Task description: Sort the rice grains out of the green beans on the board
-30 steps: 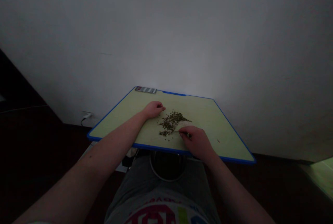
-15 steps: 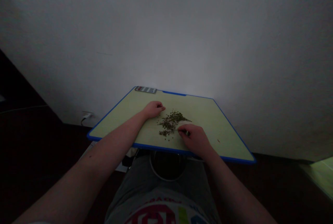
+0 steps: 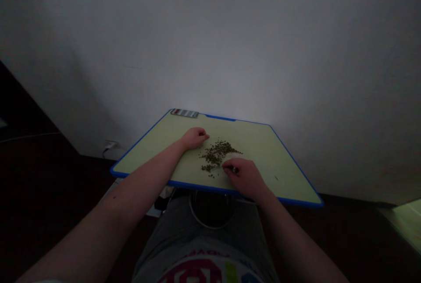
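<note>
Striped packet [image 3: 184, 113] atop board [image 3: 219, 118] — socket [image 3: 110, 145] beyond;

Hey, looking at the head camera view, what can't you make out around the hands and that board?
In the head view:
- Small item: mostly hidden by the right hand, so its kind is unclear.
- Grains: too small and dim to identify.
- Strip on the far edge of the board: too small to read.
</note>
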The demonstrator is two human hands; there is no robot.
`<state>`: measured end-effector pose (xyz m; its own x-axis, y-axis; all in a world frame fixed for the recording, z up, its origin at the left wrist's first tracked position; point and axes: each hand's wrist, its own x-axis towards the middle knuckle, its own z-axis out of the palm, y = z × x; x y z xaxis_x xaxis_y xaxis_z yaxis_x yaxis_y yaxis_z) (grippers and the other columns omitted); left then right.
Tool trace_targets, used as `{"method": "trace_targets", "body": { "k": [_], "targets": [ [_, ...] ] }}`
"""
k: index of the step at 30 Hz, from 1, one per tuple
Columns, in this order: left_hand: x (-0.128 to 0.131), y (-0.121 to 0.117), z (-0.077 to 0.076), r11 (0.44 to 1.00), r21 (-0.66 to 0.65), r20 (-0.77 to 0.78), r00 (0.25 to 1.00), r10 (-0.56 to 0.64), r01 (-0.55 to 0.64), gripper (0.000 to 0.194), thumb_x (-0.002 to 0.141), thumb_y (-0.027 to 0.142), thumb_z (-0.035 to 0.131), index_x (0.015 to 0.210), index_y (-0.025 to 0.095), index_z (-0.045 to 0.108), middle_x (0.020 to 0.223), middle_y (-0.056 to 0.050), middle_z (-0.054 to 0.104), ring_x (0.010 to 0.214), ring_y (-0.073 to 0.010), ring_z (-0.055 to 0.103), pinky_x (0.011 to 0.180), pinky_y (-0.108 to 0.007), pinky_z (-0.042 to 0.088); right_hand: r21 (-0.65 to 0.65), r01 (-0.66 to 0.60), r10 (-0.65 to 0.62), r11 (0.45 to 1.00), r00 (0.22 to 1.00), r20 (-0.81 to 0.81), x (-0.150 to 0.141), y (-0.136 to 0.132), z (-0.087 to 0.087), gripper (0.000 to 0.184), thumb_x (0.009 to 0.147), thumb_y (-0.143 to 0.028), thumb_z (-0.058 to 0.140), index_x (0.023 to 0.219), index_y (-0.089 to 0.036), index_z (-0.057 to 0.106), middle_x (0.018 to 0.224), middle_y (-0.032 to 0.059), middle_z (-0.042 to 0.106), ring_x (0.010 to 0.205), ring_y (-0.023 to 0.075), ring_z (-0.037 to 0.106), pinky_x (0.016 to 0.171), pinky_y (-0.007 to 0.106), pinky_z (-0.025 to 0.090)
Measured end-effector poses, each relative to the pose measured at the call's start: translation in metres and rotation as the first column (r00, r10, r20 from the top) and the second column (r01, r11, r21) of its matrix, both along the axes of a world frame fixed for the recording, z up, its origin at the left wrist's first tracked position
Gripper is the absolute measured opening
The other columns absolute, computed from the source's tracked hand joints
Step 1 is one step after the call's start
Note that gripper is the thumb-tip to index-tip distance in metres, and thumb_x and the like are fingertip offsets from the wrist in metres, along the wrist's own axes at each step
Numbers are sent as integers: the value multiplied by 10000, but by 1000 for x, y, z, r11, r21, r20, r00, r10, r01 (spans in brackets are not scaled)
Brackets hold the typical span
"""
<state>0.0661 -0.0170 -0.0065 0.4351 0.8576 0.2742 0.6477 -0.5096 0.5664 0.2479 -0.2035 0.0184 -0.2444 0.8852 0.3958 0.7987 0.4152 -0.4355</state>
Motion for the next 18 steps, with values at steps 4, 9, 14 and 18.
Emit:
{"method": "trace_targets", "body": {
  "k": [4, 9, 14, 18],
  "targets": [
    [0, -1, 1, 1000, -1, -3, 1000, 6, -6, 319, 706, 456, 486, 653, 157, 587, 564, 10, 512, 553, -113, 433, 535, -251, 304, -1, -22, 22, 1000, 1000, 2, -1, 2, 0, 182, 753, -147, 546, 870, -213, 668, 843, 17, 687, 760, 161, 611, 689, 277, 447],
    [0, 0, -1, 1000, 6, 13, 1000, -3, 3, 320, 707, 456, 487, 640, 157, 579, 550, 15, 497, 541, -109, 424, 529, -251, 301, -5, -50, 50, 999, 999, 3, -3, -1, 2, 174, 755, -152, 547, 860, -216, 671, 834, 17, 688, 772, 161, 614, 702, 278, 449],
    [0, 1, -1, 1000, 12, 17, 1000, -11, 11, 316, 709, 451, 489, 631, 157, 576, 535, 20, 483, 537, -106, 415, 525, -248, 299, -16, -81, 81, 997, 997, -7, -3, -7, 4, 175, 758, -156, 546, 859, -226, 670, 835, 10, 689, 773, 159, 616, 709, 276, 451],
    [-1, 1, -1, 1000, 17, 15, 1000, -9, 9, 321, 710, 456, 488, 644, 157, 586, 550, 15, 502, 542, -107, 423, 533, -248, 308, -35, -69, 69, 997, 998, -6, 1, -12, 4, 172, 753, -161, 549, 854, -230, 670, 816, 10, 686, 753, 159, 611, 687, 273, 451]
  ]
}}
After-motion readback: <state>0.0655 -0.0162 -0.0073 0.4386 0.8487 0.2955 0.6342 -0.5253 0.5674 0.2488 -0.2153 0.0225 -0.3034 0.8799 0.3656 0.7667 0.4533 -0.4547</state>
